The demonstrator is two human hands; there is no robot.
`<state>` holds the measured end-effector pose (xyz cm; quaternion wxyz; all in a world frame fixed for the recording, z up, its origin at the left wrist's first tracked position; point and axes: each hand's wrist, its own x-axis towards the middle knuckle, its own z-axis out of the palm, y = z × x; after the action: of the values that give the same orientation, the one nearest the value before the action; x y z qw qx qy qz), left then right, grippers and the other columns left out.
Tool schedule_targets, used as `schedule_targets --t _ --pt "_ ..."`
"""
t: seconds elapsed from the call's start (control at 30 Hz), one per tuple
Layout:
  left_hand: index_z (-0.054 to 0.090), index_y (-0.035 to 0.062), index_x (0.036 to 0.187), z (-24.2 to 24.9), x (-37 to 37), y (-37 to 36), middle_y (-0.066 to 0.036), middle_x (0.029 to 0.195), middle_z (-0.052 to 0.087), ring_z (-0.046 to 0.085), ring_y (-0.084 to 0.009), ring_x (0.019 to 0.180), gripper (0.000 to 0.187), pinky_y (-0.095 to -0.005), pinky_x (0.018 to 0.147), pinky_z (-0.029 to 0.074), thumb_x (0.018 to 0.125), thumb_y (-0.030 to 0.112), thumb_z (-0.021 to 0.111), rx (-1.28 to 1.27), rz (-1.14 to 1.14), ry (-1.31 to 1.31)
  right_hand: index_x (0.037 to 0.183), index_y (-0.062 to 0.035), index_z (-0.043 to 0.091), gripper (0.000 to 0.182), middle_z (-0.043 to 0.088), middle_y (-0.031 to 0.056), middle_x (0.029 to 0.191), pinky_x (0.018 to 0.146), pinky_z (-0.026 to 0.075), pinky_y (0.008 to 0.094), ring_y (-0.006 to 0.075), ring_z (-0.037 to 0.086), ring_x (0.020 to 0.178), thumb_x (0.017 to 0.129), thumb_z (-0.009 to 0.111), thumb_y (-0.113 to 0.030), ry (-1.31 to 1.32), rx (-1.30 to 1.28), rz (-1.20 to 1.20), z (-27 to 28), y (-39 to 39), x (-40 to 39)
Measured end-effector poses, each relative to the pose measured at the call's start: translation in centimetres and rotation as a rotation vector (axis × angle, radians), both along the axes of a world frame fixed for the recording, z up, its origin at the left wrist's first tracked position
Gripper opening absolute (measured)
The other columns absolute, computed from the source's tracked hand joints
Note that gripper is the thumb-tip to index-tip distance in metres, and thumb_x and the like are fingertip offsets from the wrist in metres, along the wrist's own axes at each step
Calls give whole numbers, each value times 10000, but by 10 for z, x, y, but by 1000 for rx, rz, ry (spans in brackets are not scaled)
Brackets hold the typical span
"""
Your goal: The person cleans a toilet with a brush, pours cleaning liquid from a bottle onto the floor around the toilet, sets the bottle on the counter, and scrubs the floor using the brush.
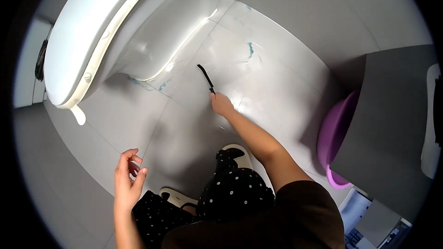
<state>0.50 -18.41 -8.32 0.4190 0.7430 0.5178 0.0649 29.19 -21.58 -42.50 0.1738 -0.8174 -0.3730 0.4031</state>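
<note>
My right hand (pixel 222 104) grips the end of a slim black brush (pixel 205 77) with a long narrow head, low over the wet tiled floor (pixel 184 110). The brush points away from me toward the toilet. Fingers loosely bent and thumb apart, my left hand (pixel 128 175) hangs free beside my left knee with nothing in it. Blue-green smears of liquid (pixel 250 50) lie on the tiles beyond the brush, and more streaks (pixel 163 85) run close to the toilet's foot.
A white toilet (pixel 170 32) with its lid down stands at the upper left. On the right, a purple basin (pixel 330 138) sits partly under a dark grey cabinet (pixel 392 124). My feet in pale slippers (pixel 237 154) are at the bottom. A grey wall (pixel 314 9) bounds the far side.
</note>
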Motion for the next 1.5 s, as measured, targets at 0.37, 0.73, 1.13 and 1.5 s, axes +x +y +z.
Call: schedule_targets --t 0.37,0.73,1.13,1.5 --pt "486 34 1149 -10 -2 1 -48 906 546 499 -110 647 398 -245 599 419 767 -37 571 -17 21 17 879 81 638 588 628 307 814 742 476 482 443 623 828 970 327 -409 -99 76 -726 -13 -13 155" --pt "492 32 1156 -35 33 19 -54 912 543 492 -110 655 399 -226 522 407 776 -22 601 -28 -121 -5 929 94 626 543 637 283 911 808 480 456 385 629 882 957 381 -390 117 2 -1140 3 -44 194" --pt "486 33 1159 -43 36 27 -57 916 542 503 -112 639 407 -232 542 409 772 -37 591 -88 -101 -14 866 71 646 541 645 277 856 759 473 480 428 624 827 963 366 -382 70 46 -978 -21 -51 144" --pt "478 27 1173 -51 36 29 -60 913 545 507 -116 642 418 -237 552 416 773 -44 577 -112 -129 -32 914 63 592 525 613 303 893 768 448 510 467 581 886 962 339 -395 48 86 -520 3 -14 58"
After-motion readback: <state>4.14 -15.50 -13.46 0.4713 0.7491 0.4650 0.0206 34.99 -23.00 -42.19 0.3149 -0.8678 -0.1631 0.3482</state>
